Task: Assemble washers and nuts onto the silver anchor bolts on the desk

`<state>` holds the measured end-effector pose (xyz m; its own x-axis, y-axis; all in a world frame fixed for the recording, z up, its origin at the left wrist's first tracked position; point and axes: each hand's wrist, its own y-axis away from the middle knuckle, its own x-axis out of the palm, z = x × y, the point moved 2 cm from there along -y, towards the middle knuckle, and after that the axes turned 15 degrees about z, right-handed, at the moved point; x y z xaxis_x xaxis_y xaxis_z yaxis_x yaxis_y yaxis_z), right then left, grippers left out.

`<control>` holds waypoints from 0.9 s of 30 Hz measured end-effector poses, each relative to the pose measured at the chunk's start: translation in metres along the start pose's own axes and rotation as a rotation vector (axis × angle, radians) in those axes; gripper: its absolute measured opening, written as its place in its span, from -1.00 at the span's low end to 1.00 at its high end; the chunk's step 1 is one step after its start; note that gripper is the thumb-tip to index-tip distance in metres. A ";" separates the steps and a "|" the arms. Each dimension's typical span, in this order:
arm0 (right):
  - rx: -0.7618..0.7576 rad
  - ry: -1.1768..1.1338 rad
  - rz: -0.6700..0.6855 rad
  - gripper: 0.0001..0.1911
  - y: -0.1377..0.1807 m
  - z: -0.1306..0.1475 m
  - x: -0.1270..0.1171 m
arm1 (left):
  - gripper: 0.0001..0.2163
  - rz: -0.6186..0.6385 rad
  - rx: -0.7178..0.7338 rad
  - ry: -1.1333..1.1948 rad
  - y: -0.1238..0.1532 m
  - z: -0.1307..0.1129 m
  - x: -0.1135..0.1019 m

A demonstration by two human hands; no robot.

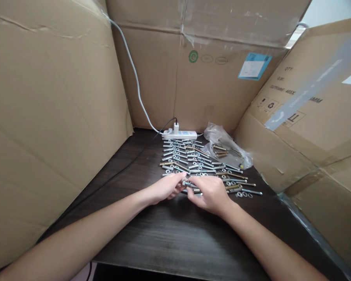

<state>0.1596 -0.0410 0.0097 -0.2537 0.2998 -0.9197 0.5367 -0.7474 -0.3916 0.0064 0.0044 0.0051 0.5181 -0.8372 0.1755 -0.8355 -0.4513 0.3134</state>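
Observation:
Close together over the near edge of the laid-out hardware, my two hands meet at one metal bolt [186, 183] with a nut and washer at its end. My right hand [210, 193] is closed round the bolt's shank, thumb and fingers pinching it. My left hand [167, 188] has its thumb and curled fingers at the nut end. The fingers hide much of the bolt. Just beyond lie rows of bolts, sleeves [233, 187], nuts and washers [245, 194], silver and brass-coloured.
A white power strip [179, 135] with a plugged-in adapter stands behind the rows. A clear plastic bag [222, 140] with brass-coloured pieces lies at the back right. Cardboard walls [169, 86] enclose the dark table [163, 238]. A black cable [114, 175] crosses the left side.

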 end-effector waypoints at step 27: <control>0.041 -0.097 0.201 -0.71 0.001 -0.008 0.000 | -0.73 0.266 -0.120 0.442 -0.004 0.011 0.001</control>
<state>0.1666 -0.0374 0.0089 -0.2220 0.0859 -0.9712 0.5513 -0.8106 -0.1977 0.0081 0.0016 -0.0056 0.3409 -0.6959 0.6321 -0.9350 -0.1813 0.3046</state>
